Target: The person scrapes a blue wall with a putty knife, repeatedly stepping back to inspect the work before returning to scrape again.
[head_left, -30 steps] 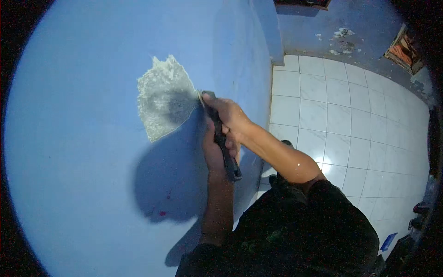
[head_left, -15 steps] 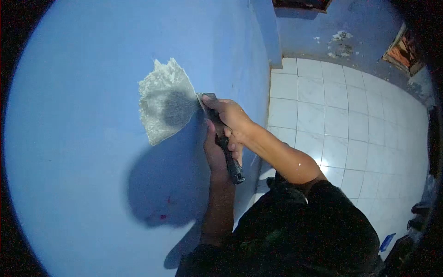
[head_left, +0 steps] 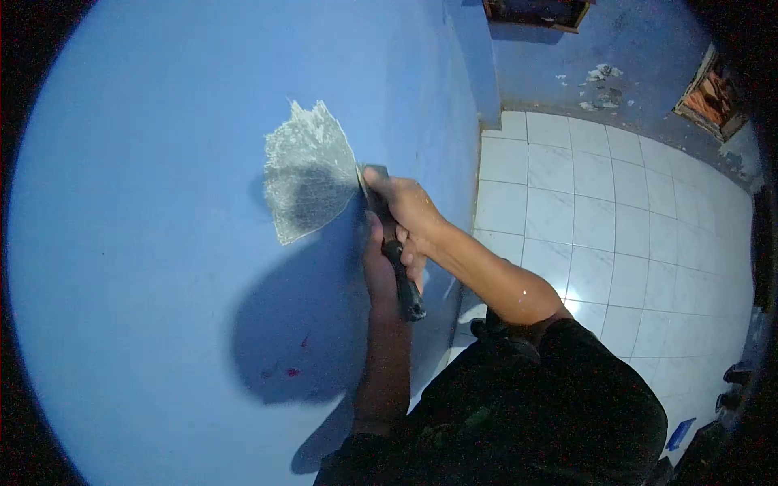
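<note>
A dark-handled scraper [head_left: 412,301] is held in both hands against the blue wall [head_left: 146,243]. Its thin blade edge meets the right corner of a fan-shaped patch of bare grey-white plaster [head_left: 312,174], which has a ragged left and top edge. My right hand [head_left: 409,212] wraps round the upper part of the tool, its thumb near the blade. Below and to the left, my left hand [head_left: 381,259] is closed on the handle, thumb pointing up. The handle's butt end sticks out beneath the hands.
White floor tiles [head_left: 596,194] lie to the right. At the far wall are peeled paint spots [head_left: 604,85] and two framed openings, one at top [head_left: 539,12] and one at right [head_left: 715,95]. A small blue object [head_left: 681,433] rests at lower right.
The view has shifted, so the plaster patch appears further right. Both hands still grip the scraper, whose blade stays at the patch's right corner.
</note>
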The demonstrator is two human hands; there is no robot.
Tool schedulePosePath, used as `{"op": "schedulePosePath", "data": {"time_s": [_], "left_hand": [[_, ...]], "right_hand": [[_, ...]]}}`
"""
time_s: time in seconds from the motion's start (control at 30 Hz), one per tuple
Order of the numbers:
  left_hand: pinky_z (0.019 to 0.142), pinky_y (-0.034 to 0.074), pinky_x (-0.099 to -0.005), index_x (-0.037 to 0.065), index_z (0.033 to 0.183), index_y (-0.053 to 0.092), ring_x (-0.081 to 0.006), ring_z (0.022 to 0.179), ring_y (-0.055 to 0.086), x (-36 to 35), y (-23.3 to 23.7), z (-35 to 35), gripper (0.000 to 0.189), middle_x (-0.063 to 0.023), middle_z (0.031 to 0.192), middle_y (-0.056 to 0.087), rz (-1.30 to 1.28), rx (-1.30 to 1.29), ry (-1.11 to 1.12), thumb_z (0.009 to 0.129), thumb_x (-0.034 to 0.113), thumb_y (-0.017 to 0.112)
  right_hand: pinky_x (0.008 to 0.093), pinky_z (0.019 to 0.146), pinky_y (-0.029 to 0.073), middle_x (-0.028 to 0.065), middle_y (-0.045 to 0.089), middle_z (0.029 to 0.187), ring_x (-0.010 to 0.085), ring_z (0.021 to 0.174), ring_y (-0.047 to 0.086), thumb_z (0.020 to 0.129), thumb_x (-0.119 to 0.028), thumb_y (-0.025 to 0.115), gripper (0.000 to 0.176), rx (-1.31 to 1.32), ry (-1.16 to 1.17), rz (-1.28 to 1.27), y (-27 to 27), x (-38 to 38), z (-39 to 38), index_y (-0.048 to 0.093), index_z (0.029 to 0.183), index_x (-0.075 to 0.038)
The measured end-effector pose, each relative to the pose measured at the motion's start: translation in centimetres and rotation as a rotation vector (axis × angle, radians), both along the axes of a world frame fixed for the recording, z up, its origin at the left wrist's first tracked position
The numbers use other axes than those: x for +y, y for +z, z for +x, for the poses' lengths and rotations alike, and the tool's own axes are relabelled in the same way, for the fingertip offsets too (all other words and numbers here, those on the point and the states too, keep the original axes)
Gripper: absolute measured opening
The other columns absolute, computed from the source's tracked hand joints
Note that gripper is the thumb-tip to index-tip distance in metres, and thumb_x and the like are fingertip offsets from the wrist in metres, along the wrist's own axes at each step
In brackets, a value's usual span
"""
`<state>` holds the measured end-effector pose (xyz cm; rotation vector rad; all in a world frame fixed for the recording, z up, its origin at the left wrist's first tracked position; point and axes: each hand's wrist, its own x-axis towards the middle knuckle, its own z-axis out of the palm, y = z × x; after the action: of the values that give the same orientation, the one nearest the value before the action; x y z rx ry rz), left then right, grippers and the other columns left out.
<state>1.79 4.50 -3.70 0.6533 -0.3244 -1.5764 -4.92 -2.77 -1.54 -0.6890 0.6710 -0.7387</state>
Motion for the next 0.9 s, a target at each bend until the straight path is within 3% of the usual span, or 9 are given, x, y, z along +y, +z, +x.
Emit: {"op": "schedulePosePath", "data": {"time_s": [0.1, 0.13, 0.2, 0.27, 0.33, 0.43, 0.63, 0.77, 0.9], "left_hand": [[0.029, 0.036, -0.0203, 0.007, 0.073, 0.045, -0.0122, 0.031, 0.039, 0.8, -0.1, -0.3, 0.042, -0.0043, 0.046, 0.042, 0.006, -0.027, -0.026, 0.089, 0.045, 0.034], [0.03, 0.038, -0.0204, 0.007, 0.074, 0.046, -0.0121, 0.031, 0.039, 0.7, 0.1, -0.5, 0.042, -0.0041, 0.046, 0.042, -0.009, -0.035, -0.031, 0.089, 0.044, 0.034], [0.03, 0.039, -0.0207, 0.007, 0.074, 0.045, -0.0124, 0.031, 0.039, 0.9, -1.9, -0.1, 0.042, -0.0044, 0.046, 0.042, -0.003, 0.042, -0.008, 0.09, 0.044, 0.034], [0.031, 0.041, -0.021, 0.007, 0.074, 0.045, -0.0127, 0.031, 0.039, -0.1, -2.4, 0.5, 0.042, -0.0047, 0.046, 0.043, 0.01, 0.113, 0.013, 0.09, 0.044, 0.034], [0.03, 0.04, -0.021, 0.006, 0.076, 0.045, -0.0122, 0.034, 0.042, 0.4, -2.2, 0.7, 0.041, -0.0046, 0.055, 0.045, -0.059, 0.09, -0.13, 0.09, 0.044, 0.034], [0.029, 0.04, -0.0214, 0.005, 0.078, 0.044, -0.0128, 0.035, 0.043, 0.8, -1.7, 0.2, 0.04, -0.0061, 0.06, 0.045, -0.049, -0.019, -0.065, 0.09, 0.042, 0.034], [0.028, 0.037, -0.0215, 0.006, 0.076, 0.045, -0.0132, 0.03, 0.039, 0.0, -2.7, 0.4, 0.041, -0.0053, 0.048, 0.041, 0.036, 0.088, 0.03, 0.09, 0.043, 0.033], [0.027, 0.036, -0.0214, 0.006, 0.074, 0.044, -0.0138, 0.031, 0.04, 0.3, -0.1, -1.0, 0.043, -0.0053, 0.049, 0.042, -0.013, -0.064, 0.024, 0.09, 0.045, 0.033], [0.026, 0.035, -0.0218, 0.007, 0.074, 0.044, -0.0143, 0.03, 0.04, -0.4, -0.5, -0.5, 0.044, -0.0051, 0.049, 0.042, 0.039, 0.03, 0.038, 0.089, 0.046, 0.033]], "right_hand": [[0.0242, 0.03, 0.03, 0.0041, 0.05, 0.051, 0.009, 0.033, 0.038, 0.085, -0.041, 0.048, 0.04, -0.137, -0.102, 0.031, -1.4, 0.1, 1.1, 0.055, 0.069, -0.005], [0.0242, 0.03, 0.03, 0.0041, 0.05, 0.051, 0.009, 0.033, 0.038, 0.085, -0.041, 0.048, 0.04, -0.136, -0.102, 0.027, -1.9, 0.3, 0.8, 0.055, 0.069, -0.005], [0.0253, 0.031, 0.033, 0.0045, 0.05, 0.051, 0.0091, 0.036, 0.041, 0.085, -0.039, 0.049, 0.038, 0.112, 0.015, -0.061, -1.4, 0.3, 0.1, 0.056, 0.074, -0.003], [0.0249, 0.03, 0.032, 0.0046, 0.05, 0.051, 0.0093, 0.035, 0.041, 0.085, -0.039, 0.05, 0.038, 0.085, 0.003, -0.037, -1.7, -0.6, 0.8, 0.056, 0.072, -0.004], [0.0245, 0.029, 0.032, 0.0047, 0.05, 0.051, 0.0094, 0.034, 0.04, 0.085, -0.039, 0.05, 0.037, 0.057, 0.008, -0.011, -2.4, -0.4, 0.8, 0.055, 0.071, -0.004], [0.0236, 0.026, 0.028, 0.0044, 0.049, 0.05, 0.0099, 0.031, 0.039, 0.085, -0.039, 0.049, 0.038, 0.002, 0.012, 0.042, -2.1, 0.0, 0.4, 0.053, 0.066, -0.006], [0.021, 0.023, 0.024, 0.002, 0.048, 0.045, 0.007, 0.026, 0.031, 0.087, -0.038, 0.046, 0.037, 0.039, 0.04, -0.002, -1.7, -0.3, 0.5, 0.051, 0.068, -0.007], [0.0217, 0.024, 0.024, 0.0026, 0.048, 0.046, 0.0073, 0.027, 0.033, 0.087, -0.04, 0.046, 0.038, -0.023, 0.025, -0.013, -1.1, -0.2, -0.1, 0.05, 0.067, -0.007], [0.0232, 0.024, 0.026, 0.0034, 0.049, 0.047, 0.0077, 0.028, 0.035, 0.086, -0.041, 0.046, 0.039, 0.105, 0.002, -0.05, -0.9, -0.7, 0.2, 0.05, 0.068, -0.007]]}}
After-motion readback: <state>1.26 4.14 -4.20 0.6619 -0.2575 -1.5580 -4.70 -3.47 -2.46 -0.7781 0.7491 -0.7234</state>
